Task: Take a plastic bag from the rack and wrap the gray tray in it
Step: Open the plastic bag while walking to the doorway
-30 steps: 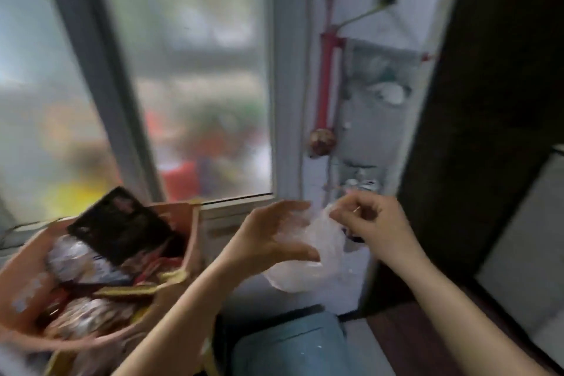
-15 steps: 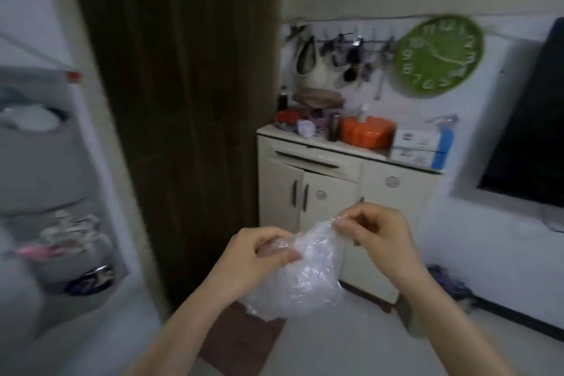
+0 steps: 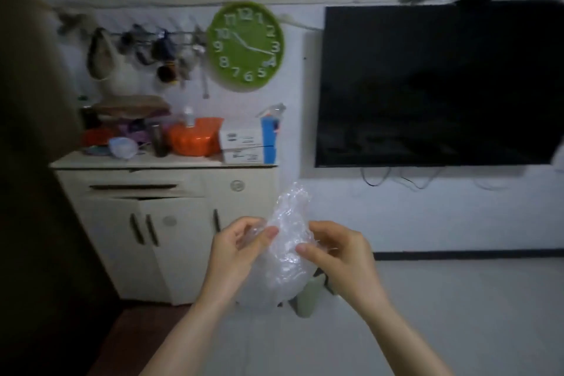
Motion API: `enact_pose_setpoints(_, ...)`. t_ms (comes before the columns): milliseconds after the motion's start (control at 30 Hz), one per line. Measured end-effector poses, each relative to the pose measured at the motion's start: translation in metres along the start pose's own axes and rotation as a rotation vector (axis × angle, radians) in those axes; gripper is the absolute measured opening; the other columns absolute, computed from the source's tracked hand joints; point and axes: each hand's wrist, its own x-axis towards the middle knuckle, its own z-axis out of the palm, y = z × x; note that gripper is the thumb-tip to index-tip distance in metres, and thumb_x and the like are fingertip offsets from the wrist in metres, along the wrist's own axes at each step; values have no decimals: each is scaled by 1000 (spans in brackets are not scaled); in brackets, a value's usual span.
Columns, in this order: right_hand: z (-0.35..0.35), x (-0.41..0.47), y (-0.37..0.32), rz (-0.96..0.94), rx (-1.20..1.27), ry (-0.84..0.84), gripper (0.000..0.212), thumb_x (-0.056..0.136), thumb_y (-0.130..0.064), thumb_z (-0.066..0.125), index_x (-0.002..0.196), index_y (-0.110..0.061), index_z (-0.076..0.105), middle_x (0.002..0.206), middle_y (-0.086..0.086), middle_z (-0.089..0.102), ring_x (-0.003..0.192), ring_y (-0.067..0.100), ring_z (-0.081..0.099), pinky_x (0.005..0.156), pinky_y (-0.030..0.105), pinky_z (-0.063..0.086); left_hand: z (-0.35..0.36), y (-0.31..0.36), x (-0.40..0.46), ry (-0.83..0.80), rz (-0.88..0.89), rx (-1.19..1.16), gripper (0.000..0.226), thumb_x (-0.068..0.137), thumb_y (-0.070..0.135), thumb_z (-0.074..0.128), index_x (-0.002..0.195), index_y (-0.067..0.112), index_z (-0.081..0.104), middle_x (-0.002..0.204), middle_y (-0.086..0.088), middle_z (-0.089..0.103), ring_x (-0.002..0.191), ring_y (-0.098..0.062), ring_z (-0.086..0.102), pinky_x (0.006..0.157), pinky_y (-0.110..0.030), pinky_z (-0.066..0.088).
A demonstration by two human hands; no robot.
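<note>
Crinkled clear plastic, the plastic bag, sits bunched between the person's two hands at chest height in front of the cream cabinet, the left hand pinching one edge between thumb and fingers while the right hand pinches the opposite side. By my reckoning the bag is fetched and they are now working its mouth apart, so the next move calls for rubbing the layers open and finding the gray tray, which I cannot see anywhere from where I stand.
</note>
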Motion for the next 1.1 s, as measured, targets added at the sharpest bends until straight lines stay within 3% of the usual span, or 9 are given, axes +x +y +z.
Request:
enact_pose_setpoints(167,-63,39,42,26,-61,339,8,75,-13,74,71,-20,73,71,-8,75,67,6,69,61,18,54,86,-26,66,-140,11,-40,35,57,44,73,73,14,68,63,4,68,57,-4,59,54,-14,47)
enact_pose_setpoints(367,-149,97,78,22,-175,669,10,75,-12,75,69,-19,73,68,-10,74,64,2,67,60,12,50,169,-58,166,-287,38,-70,17,77,23,70,65,13,63,59,1,70,53,-6,62,51,-12,47)
enact_pose_setpoints(500,-200,131,89,8,-303,747,20,75,-12,74,63,-29,70,67,-15,72,59,0,64,56,9,46,227,-59,233,-475,55,-85,17,78,16,70,68,6,61,62,-4,73,59,-12,69,52,-11,50)
enact_pose_setpoints(700,-272,148,116,88,-417,867,16,74,-11,76,65,-23,72,62,-8,72,56,-3,60,57,14,47,312,-58,280,-670,48,-64,30,69,36,72,84,11,65,81,1,73,77,-5,69,64,-13,48)
enact_pose_setpoints(833,-317,171,140,155,-571,797,9,73,-18,77,69,-24,73,63,-10,72,60,4,63,59,19,48,381,-41,300,-858,286,26,69,59,67,67,122,50,45,131,29,46,120,11,41,89,-14,33)
enact_pose_setpoints(900,-342,187,154,173,-627,741,4,73,-23,77,71,-24,73,65,-11,72,64,6,65,61,19,49,427,-32,304,-1015,517,115,81,53,79,62,126,61,34,131,49,30,120,30,20,91,-9,25)
enact_pose_setpoints(967,-371,205,168,154,-644,724,4,73,-25,77,73,-24,74,65,-12,72,66,6,65,62,15,47,479,-30,313,-1100,688,271,82,48,82,60,124,64,34,120,56,29,119,33,10,100,-13,17)
enact_pose_setpoints(1033,-406,223,183,123,-619,745,5,72,-26,77,74,-24,74,68,-9,73,67,8,65,64,18,49,530,-34,326,-1103,742,375,69,51,76,65,115,56,50,108,43,49,120,19,31,103,-18,25)
enact_pose_setpoints(1100,-449,240,196,112,-583,772,14,71,-31,77,81,-23,75,73,-6,74,71,9,67,69,25,53,579,-38,345,-1113,638,362,44,54,64,74,92,43,67,89,26,68,97,9,57,90,-22,45)
